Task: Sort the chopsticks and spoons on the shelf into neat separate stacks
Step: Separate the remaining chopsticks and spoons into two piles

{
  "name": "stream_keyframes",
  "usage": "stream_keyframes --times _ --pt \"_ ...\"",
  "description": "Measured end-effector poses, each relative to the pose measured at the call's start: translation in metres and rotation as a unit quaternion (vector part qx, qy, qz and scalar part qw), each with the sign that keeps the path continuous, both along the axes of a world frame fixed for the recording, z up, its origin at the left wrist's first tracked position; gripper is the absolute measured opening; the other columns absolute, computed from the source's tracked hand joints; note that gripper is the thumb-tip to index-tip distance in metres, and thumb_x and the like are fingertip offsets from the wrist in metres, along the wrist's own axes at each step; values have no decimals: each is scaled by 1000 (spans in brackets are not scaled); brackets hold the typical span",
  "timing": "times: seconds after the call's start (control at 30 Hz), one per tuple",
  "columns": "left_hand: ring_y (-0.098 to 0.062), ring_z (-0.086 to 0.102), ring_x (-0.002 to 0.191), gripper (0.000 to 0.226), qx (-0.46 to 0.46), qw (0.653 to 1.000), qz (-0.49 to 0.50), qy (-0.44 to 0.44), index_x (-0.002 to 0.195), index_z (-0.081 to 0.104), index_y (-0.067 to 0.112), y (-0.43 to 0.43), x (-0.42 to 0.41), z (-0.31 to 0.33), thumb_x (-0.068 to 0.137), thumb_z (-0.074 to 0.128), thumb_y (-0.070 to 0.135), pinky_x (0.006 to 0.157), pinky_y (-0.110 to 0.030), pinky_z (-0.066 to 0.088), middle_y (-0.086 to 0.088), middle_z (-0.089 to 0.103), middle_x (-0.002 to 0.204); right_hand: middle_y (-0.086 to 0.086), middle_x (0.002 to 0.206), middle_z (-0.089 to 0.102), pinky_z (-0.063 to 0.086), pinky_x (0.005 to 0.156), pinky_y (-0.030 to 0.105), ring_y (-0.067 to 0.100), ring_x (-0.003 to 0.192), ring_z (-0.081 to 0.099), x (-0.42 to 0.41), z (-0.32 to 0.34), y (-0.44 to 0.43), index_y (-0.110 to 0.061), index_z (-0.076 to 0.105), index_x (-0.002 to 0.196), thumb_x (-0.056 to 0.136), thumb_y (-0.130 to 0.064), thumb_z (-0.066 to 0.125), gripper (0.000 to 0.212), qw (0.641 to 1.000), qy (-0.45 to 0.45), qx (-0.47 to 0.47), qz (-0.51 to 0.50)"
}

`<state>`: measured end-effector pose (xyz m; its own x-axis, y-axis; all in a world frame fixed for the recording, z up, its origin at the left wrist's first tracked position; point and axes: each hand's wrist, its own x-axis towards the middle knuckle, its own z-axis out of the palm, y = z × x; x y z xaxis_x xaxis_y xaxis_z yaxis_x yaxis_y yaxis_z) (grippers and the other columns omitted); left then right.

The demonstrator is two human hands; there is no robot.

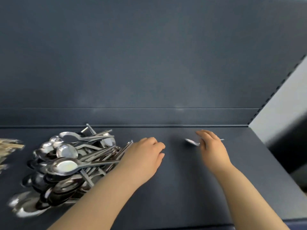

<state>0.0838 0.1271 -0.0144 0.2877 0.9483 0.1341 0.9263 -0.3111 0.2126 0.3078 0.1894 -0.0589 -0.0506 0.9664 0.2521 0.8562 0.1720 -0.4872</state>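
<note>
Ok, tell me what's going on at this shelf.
A person is sorting cutlery on a dark shelf. The right hand holds a single spoon low over bare shelf, apart from the spoon pile, which lies jumbled on the left. The left hand rests against the pile's handle ends; whether it grips anything is hidden. A blurred pale heap at the far left may be the chopsticks.

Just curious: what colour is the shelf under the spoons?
The shelf is plain dark blue-grey, clearest in the head view.
</note>
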Motion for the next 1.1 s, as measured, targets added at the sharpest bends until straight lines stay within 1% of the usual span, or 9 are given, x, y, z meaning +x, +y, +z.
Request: stream_keyframes --times 0.17,0.33,0.43,0.5,0.63,0.77,0.87,1.0,1.1 --pt "-17 49 111 34 -78 994 55 -50 125 52 19 37 66 -12 100 37 34 91 -33 43 3 53 120 -7 147 36 24 106 32 15 136 29 68 -11 34 -23 40 139 98 -21 39 41 982 -146 -119 6" --pt "-21 55 102 37 -130 963 175 -157 123 55 10 77 108 -32 95 50 32 89 -31 43 -3 62 108 -5 119 53 28 87 33 20 115 41 81 -14 49 -29 58 116 95 -25 47 25 983 -160 -75 46" --pt "-18 61 97 40 -155 936 223 -226 131 50 16 85 121 -43 91 54 17 87 -28 47 0 68 101 -5 115 53 29 85 33 20 112 42 81 -13 53 -27 57 111 95 -29 47 19 978 -157 -100 90" --pt "-18 65 85 26 -128 926 239 -262 113 57 19 83 123 -46 90 53 9 78 -30 52 0 68 93 -4 111 54 32 86 32 20 110 44 83 -11 55 -25 57 107 93 -32 49 17 975 -155 -105 120" --pt "-6 53 76 13 -43 947 224 -226 88 63 24 66 110 -34 87 62 12 71 -17 41 7 54 89 -5 90 55 44 78 29 19 93 56 86 1 54 -23 60 94 87 -32 62 11 980 -52 -121 149" --pt "1 61 77 15 -38 928 253 -270 90 62 28 42 86 -18 86 65 14 73 -13 46 14 64 84 -16 70 54 42 66 24 8 70 52 68 20 50 -30 55 80 83 -38 66 14 971 4 -141 194" --pt "5 63 74 26 -24 904 287 -314 93 59 31 21 68 -3 93 49 8 75 -20 51 14 67 83 -17 64 52 37 61 21 4 63 48 43 31 45 -31 60 84 87 -42 59 12 963 18 -120 241" --pt "4 60 74 22 20 898 324 -298 95 62 31 -3 38 15 95 45 17 65 -12 45 14 66 83 -13 75 55 38 66 26 14 73 50 -1 42 35 -29 63 89 94 -32 48 16 956 11 -82 280" --pt "-3 59 79 14 68 913 328 -232 99 65 26 -23 7 21 91 55 20 71 -12 44 12 63 87 -11 84 58 42 69 26 13 78 52 -41 47 16 -29 62 91 94 -29 48 14 950 6 -78 302"
